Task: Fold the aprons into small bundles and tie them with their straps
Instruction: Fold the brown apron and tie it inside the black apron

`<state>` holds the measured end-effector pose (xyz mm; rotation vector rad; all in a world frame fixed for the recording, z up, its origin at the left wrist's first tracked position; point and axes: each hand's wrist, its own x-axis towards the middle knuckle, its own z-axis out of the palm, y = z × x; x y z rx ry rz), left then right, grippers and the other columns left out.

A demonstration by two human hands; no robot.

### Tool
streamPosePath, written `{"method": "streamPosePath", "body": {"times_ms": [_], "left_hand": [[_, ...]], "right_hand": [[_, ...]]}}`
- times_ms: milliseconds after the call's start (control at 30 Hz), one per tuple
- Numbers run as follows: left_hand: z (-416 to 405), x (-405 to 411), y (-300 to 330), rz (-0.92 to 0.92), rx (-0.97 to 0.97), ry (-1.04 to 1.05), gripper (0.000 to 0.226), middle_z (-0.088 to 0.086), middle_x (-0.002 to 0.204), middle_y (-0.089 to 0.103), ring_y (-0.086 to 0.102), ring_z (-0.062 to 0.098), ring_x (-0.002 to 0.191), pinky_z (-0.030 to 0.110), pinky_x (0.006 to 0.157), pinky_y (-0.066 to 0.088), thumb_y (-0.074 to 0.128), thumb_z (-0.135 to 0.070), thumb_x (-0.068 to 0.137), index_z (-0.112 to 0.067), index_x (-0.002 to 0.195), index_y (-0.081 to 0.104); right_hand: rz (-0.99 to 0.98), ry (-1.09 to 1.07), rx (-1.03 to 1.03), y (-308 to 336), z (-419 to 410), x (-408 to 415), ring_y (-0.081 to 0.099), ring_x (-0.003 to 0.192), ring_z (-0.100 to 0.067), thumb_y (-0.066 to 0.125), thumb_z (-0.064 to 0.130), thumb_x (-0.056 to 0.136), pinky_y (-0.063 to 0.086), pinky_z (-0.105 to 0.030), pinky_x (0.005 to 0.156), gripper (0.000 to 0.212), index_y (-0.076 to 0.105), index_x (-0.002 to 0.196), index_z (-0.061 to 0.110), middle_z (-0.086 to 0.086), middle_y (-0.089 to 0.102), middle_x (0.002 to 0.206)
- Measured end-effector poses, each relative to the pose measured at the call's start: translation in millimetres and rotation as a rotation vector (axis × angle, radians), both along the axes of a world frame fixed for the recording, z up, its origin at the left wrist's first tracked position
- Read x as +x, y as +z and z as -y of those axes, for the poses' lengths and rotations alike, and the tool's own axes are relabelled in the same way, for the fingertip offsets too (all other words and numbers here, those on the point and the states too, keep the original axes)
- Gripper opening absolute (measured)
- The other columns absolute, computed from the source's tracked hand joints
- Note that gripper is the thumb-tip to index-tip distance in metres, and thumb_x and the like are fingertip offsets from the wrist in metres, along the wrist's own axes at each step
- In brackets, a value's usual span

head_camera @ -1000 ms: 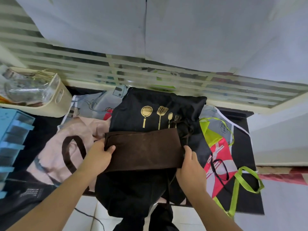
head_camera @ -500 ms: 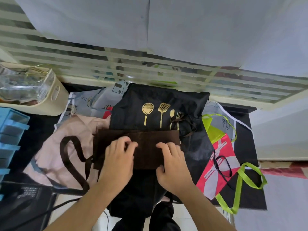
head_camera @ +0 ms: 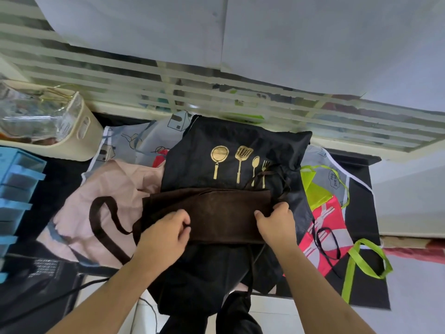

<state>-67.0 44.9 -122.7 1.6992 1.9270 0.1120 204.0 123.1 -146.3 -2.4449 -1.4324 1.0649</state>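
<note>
A brown apron, folded into a long flat band, lies across a black apron printed with gold utensils. My left hand grips the band's near edge left of its middle, fingers curled into the cloth. My right hand pinches the band's right end, thumb on top. A brown strap loops out to the left over a pink apron. A thinner brown strap curls beyond the right end.
More aprons lie beneath: a grey printed one, a red and white one with lime green straps. A cream basket holding clear plastic and a blue rack stand at the left. A slatted window sill runs behind.
Both hands lay flat on the middle of the brown band; now they have spread apart. The left grips its near edge and the right pinches its right end.
</note>
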Motion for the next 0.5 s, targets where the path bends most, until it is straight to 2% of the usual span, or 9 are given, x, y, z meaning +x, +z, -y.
{"method": "streamPosePath", "body": {"times_ms": [67,100,167,200,267,300,367,433,500], "left_hand": [[-1,9,4,-0.024,-0.089,-0.135,0.005,-0.015,0.078,0.060,0.063,0.003,0.069,0.021,0.066,0.055,0.053,-0.043,0.104,-0.040,0.107,0.050],[-2,12,3,-0.045,-0.119,-0.158,0.008,-0.014,0.078,0.064,0.065,0.004,0.070,0.023,0.069,0.058,0.049,-0.045,0.106,-0.041,0.113,0.051],[-3,17,-2,-0.072,-0.160,-0.108,0.035,-0.010,0.082,0.070,0.068,0.005,0.072,0.029,0.075,0.062,0.044,-0.047,0.107,-0.041,0.141,0.044],[-5,19,-5,-0.072,-0.164,-0.056,0.050,-0.010,0.082,0.070,0.068,0.005,0.071,0.030,0.075,0.062,0.043,-0.047,0.107,-0.037,0.154,0.031],[-8,22,-9,-0.039,-0.148,0.048,0.067,-0.011,0.079,0.069,0.067,0.003,0.066,0.029,0.073,0.062,0.045,-0.044,0.107,-0.031,0.162,0.009],[-11,25,-8,-0.016,-0.134,0.088,0.072,-0.012,0.081,0.068,0.066,0.002,0.067,0.027,0.074,0.062,0.048,-0.041,0.106,-0.028,0.163,0.005],[-16,31,-5,0.037,-0.079,0.148,0.080,-0.013,0.100,0.066,0.066,0.002,0.076,0.024,0.077,0.060,0.056,-0.035,0.103,-0.024,0.163,0.006],[-20,38,-3,0.056,-0.022,0.197,0.082,-0.007,0.123,0.060,0.067,0.007,0.091,0.026,0.083,0.060,0.063,-0.030,0.100,-0.022,0.162,0.011],[-24,47,-1,0.055,0.010,0.214,0.076,-0.002,0.130,0.056,0.067,0.011,0.097,0.028,0.083,0.059,0.066,-0.026,0.098,-0.021,0.159,0.021]], "right_hand": [[-0.052,-0.035,-0.054,-1,-4,2,0.062,0.114,-0.036,0.073,0.038,0.092,0.050,-0.039,0.091,0.043,0.058,0.121,0.009,-0.011,0.066,0.117],[-0.105,-0.057,-0.067,-1,-6,4,0.065,0.109,-0.033,0.070,0.037,0.094,0.051,-0.039,0.089,0.032,0.065,0.114,0.013,-0.007,0.070,0.109],[-0.186,-0.079,-0.060,3,-7,12,0.066,0.101,-0.030,0.063,0.036,0.099,0.053,-0.042,0.088,0.020,0.069,0.104,0.017,-0.003,0.072,0.100],[-0.200,-0.069,-0.045,7,-7,17,0.064,0.099,-0.028,0.059,0.034,0.102,0.051,-0.041,0.085,0.018,0.067,0.105,0.018,-0.003,0.071,0.101],[-0.219,-0.033,-0.011,18,-4,27,0.059,0.094,-0.023,0.052,0.028,0.107,0.042,-0.036,0.078,0.014,0.061,0.107,0.017,-0.001,0.066,0.101],[-0.222,-0.017,0.004,23,0,35,0.057,0.091,-0.021,0.051,0.026,0.108,0.039,-0.035,0.076,0.011,0.059,0.107,0.018,0.003,0.063,0.097],[-0.193,-0.013,0.039,30,11,51,0.057,0.091,-0.022,0.051,0.022,0.108,0.040,-0.036,0.077,0.007,0.056,0.105,0.018,0.009,0.059,0.093],[-0.160,-0.067,0.047,31,21,71,0.060,0.099,-0.026,0.050,0.021,0.108,0.045,-0.039,0.083,0.007,0.056,0.110,0.018,0.007,0.060,0.097],[-0.123,-0.114,0.020,31,28,87,0.059,0.107,-0.028,0.050,0.022,0.108,0.045,-0.040,0.089,0.020,0.057,0.125,0.016,0.001,0.062,0.108]]}}
